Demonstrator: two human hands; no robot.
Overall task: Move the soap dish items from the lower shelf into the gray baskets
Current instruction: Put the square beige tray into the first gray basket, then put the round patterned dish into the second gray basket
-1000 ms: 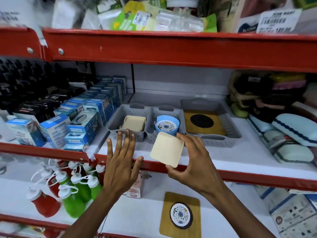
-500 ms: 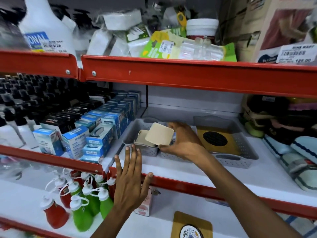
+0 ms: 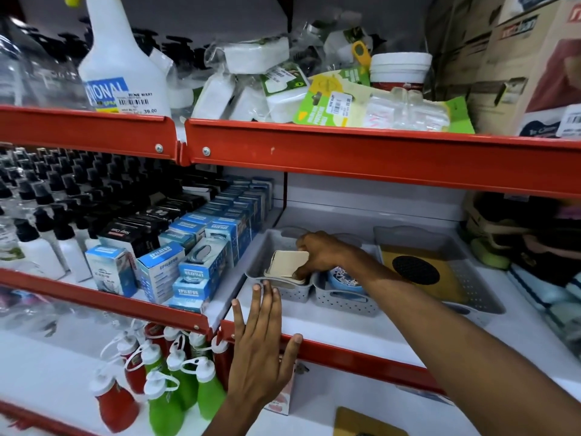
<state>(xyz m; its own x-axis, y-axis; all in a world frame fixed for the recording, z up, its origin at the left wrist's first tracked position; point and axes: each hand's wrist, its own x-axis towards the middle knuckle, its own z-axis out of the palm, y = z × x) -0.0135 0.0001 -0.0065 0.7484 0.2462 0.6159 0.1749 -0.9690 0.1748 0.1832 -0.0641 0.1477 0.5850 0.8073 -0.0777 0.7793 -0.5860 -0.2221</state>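
Observation:
My right hand (image 3: 320, 253) reaches into the left gray basket (image 3: 283, 292) on the middle shelf and grips a cream square soap dish (image 3: 290, 261), held tilted over another cream dish lying inside. My left hand (image 3: 262, 350) is spread flat with fingers apart against the red shelf edge (image 3: 361, 354), fingertips just short of the basket's front. The middle gray basket (image 3: 342, 302) holds a blue round dish (image 3: 344, 278). The large gray basket (image 3: 481, 297) to the right holds a yellow-brown dish with a black round grid (image 3: 415, 269). A corner of a yellow-brown dish (image 3: 361, 423) shows on the lower shelf.
Blue and black boxes (image 3: 188, 262) stand left of the baskets, with black-capped white bottles (image 3: 41, 240) further left. Red and green squeeze bottles (image 3: 163, 385) fill the lower shelf's left. Folded soft goods (image 3: 540, 278) sit at the right. The top shelf carries packaged items and a spray bottle (image 3: 122, 58).
My right hand has carried the cream soap dish from in front of the shelf into the left gray basket. The view has tilted upward. My left hand stays at the shelf edge.

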